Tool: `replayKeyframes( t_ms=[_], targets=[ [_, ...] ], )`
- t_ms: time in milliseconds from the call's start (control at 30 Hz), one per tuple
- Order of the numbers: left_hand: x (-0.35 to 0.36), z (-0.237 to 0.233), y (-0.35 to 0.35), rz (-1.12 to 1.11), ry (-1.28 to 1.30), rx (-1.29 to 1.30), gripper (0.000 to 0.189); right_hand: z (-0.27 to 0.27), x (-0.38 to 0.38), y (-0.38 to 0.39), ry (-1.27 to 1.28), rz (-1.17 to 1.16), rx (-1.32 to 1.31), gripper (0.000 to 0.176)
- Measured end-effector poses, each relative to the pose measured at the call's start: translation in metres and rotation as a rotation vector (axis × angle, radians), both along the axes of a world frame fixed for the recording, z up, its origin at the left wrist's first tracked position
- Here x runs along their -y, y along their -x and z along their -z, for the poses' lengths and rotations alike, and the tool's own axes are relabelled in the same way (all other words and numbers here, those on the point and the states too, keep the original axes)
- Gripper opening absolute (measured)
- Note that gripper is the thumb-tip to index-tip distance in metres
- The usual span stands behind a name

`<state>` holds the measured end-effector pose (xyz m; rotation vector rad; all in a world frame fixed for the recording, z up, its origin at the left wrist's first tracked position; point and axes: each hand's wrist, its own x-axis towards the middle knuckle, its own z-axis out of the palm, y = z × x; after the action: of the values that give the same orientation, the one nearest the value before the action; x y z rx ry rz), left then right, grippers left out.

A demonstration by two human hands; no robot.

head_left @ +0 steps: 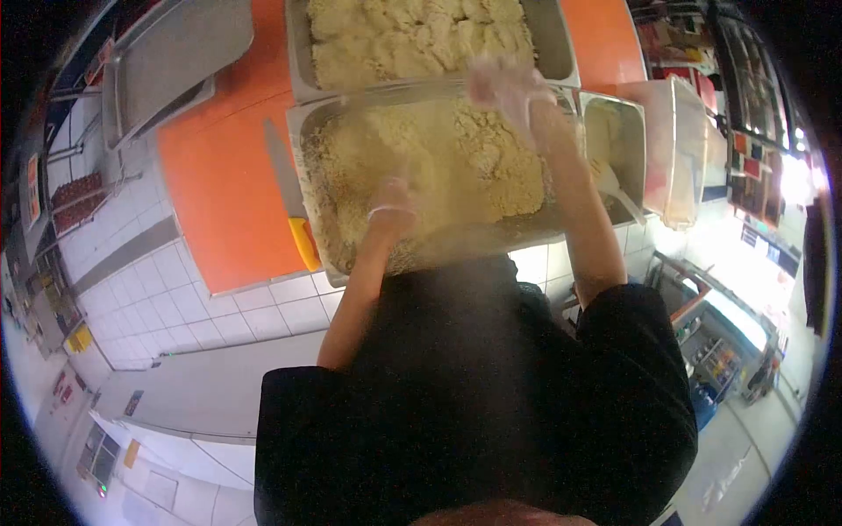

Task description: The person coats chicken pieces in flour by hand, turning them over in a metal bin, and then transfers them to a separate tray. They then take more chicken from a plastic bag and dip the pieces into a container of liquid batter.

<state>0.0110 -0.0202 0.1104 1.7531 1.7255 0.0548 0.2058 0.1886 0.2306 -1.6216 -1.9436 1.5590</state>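
A deep metal tray of pale yellow breading flour lies before me, with lumpy coated pieces at its right side. My left hand, in a clear plastic glove, is down at the flour in the tray's middle; its fingers are blurred. Raised over the tray's far right rim is my right hand, gloved too and smeared by motion. Whether either hand holds anything does not show. Hazy flour dust hangs around the hands. Beyond stands a second metal tray full of coated pieces.
A yellow-handled knife lies left of the near tray on the orange tabletop. To the right, a narrow metal pan holds a white-handled utensil, beside a translucent plastic bin. Flat metal trays sit at the upper left.
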Motion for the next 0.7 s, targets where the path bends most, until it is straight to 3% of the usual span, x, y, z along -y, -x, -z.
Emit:
replayKeyframes(
  t_ms=[33,100,133,167,200,233,300,367,400,433,467,500,567,633,667,700],
  targets=[
    [-0.011,-0.009,-0.007,0.011,-0.007,0.001,0.051,0.026,0.006,-0.017,-0.050,-0.267,0.498,0.033],
    [-0.030,-0.017,-0.020,0.134,-0.057,-0.046,0.047,0.023,0.057,-0.035,0.157,0.012,0.485,0.030],
    [-0.021,-0.013,-0.024,0.144,-0.061,-0.046,0.047,0.063,0.077,-0.058,-0.131,-0.215,0.591,0.030],
    [-0.009,-0.006,-0.027,-0.013,-0.144,0.130,0.044,0.098,0.092,-0.076,-0.425,-0.442,0.686,0.030],
    [-0.003,-0.002,-0.028,-0.172,-0.227,0.304,0.042,0.091,0.097,-0.070,-0.431,-0.433,0.683,0.030],
    [-0.010,-0.012,-0.029,-0.169,-0.231,0.297,0.042,0.080,0.105,-0.056,-0.366,-0.478,0.794,0.025],
    [-0.020,-0.032,-0.034,0.018,-0.089,0.145,0.051,0.081,0.120,-0.056,-0.295,-0.514,0.893,0.023],
    [-0.006,-0.048,-0.029,0.055,-0.129,0.204,0.057,0.105,0.119,-0.076,-0.371,-0.633,0.522,0.023],
    [-0.001,-0.052,-0.027,0.087,-0.169,0.268,0.063,0.090,0.124,-0.069,-0.380,-0.636,0.520,0.023],
    [-0.003,-0.046,-0.031,0.080,-0.177,0.264,0.063,0.074,0.133,-0.063,-0.279,-0.376,0.339,0.022],
    [-0.007,-0.036,-0.040,-0.016,-0.028,0.346,0.070,0.062,0.137,-0.057,-0.175,-0.122,0.155,0.022],
    [-0.008,-0.027,-0.043,-0.113,0.122,0.428,0.077,0.067,0.139,-0.057,-0.077,0.007,0.020,0.024],
    [-0.010,-0.040,-0.035,-0.207,0.164,0.502,0.078,0.106,0.142,-0.067,0.170,0.126,-0.395,0.030],
    [-0.011,-0.053,-0.027,-0.297,0.207,0.577,0.080,0.165,0.136,-0.081,0.483,0.079,-0.992,0.036],
    [-0.012,-0.057,-0.023,-0.330,0.200,0.631,0.078,0.203,0.130,-0.089,0.790,-0.166,-1.398,0.039],
    [-0.012,-0.061,-0.021,-0.363,0.197,0.686,0.076,0.182,0.138,-0.076,0.794,-0.172,-1.399,0.039]
  ],
)
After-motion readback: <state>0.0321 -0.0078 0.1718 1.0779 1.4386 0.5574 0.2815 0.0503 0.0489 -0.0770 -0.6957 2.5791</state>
